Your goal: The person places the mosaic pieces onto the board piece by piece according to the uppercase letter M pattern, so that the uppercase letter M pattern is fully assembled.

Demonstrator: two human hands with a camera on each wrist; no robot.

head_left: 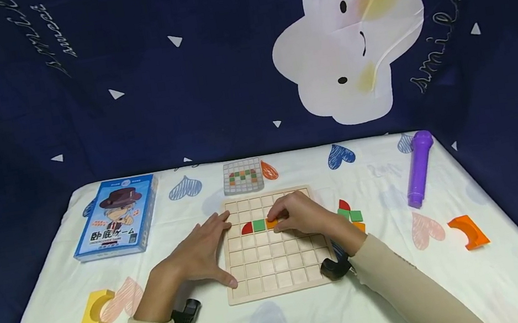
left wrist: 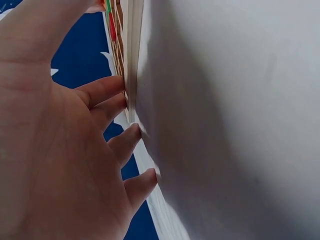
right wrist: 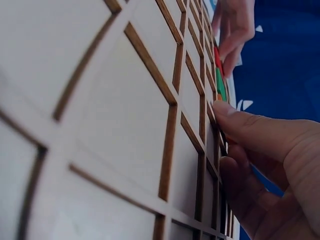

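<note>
A wooden grid board point(head_left: 274, 260) lies in the middle of the table. One of its rows holds a red quarter-round piece point(head_left: 247, 228), a green square point(head_left: 259, 225) and an orange piece point(head_left: 271, 223) side by side. My right hand point(head_left: 281, 218) reaches over the board from the right and pinches the orange piece in its cell. The left hand point(head_left: 209, 247) lies flat with spread fingers against the board's left edge point(left wrist: 131, 60). In the right wrist view the right hand's fingertips point(right wrist: 225, 111) touch the grid by the green square point(right wrist: 220, 90).
Loose red, green and orange pieces point(head_left: 350, 215) lie right of the board. A pattern card point(head_left: 242, 175) sits behind it, a blue game box point(head_left: 116, 216) at the left, a purple toy microphone point(head_left: 419, 167) at the right. A yellow arch block point(head_left: 94, 310) and an orange one point(head_left: 469, 231) lie near the front.
</note>
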